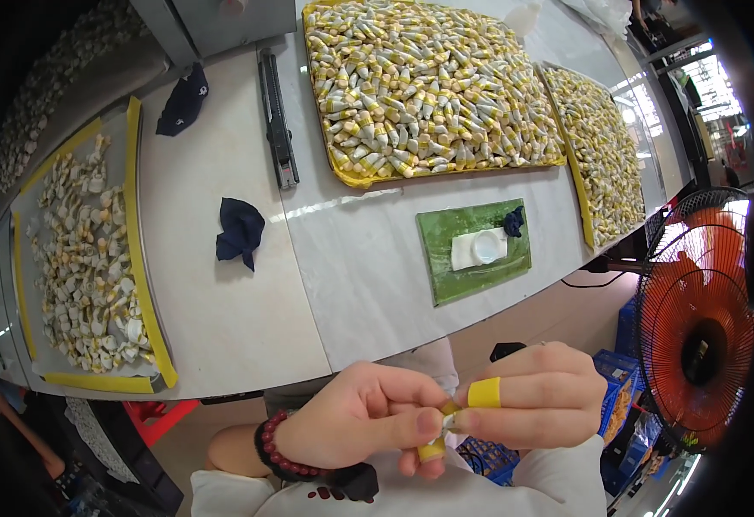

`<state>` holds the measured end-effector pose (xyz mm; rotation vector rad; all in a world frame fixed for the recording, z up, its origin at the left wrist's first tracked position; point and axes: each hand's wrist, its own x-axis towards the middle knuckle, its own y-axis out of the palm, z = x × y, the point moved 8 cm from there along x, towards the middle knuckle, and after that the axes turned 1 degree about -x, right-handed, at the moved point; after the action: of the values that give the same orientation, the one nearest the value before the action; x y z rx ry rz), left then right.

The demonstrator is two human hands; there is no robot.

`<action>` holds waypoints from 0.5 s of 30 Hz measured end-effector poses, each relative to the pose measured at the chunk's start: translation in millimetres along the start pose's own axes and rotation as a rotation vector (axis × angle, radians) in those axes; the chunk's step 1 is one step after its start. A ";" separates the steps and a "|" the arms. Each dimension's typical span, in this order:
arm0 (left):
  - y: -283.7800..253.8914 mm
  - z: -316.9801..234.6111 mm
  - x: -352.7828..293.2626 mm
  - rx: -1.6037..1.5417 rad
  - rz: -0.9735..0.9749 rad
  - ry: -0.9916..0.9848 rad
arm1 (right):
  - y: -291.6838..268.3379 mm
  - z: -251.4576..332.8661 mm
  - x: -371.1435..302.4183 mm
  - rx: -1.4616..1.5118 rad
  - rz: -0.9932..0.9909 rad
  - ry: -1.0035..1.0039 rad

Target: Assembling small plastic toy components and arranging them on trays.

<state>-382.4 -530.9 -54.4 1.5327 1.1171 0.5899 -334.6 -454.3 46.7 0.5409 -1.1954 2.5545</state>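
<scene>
Both bare hands meet nearest the camera, over the seated person's lap and just off the table edge. Left hand (342,422): thumb and fingers nearly closed, pinching a small white piece (448,423). Right hand (536,392): fingers curled, thumb and forefinger closed on the same piece from the other side. The piece lies between the two sets of fingertips and is partly hidden by them. A yellow band (484,393) wraps a right finger; a second yellow strip shows at the left fingertips. A beaded bracelet (280,448) circles the left wrist.

Directly beyond the hands, on the table (265,336), lies a green board (471,287) bearing a white pad, a round dish (486,247) and a dark scrap of cloth (513,221). Farther beyond stands a large yellow-edged tray (364,181), packed with white-and-yellow pieces (437,95); a similar tray (581,198) adjoins its right side. Well left of the hands, another tray (155,327) holds whitish pieces (93,284). Between these trays lie a black utility knife (278,121) and two dark blue cloths (239,233). Right of the hands stands an orange fan (700,345).
</scene>
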 end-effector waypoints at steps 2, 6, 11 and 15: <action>1.0 -3.9 -0.2 0.063 -0.012 0.045 | 1.1 -7.7 -0.9 0.083 -0.093 0.059; -3.3 -17.8 -5.5 0.357 -0.118 0.268 | 4.3 -18.6 -3.2 0.181 -0.196 0.085; 0.3 -28.2 -11.6 0.446 -0.236 0.431 | -0.2 -11.6 -1.4 0.095 -0.177 0.009; 1.8 -24.3 -12.1 0.727 -0.197 0.374 | -2.8 -4.2 0.8 0.044 -0.147 0.011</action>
<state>-407.4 -530.1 -43.5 1.9275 1.8893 0.3508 -335.1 -449.3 46.5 0.6005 -1.0562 2.4613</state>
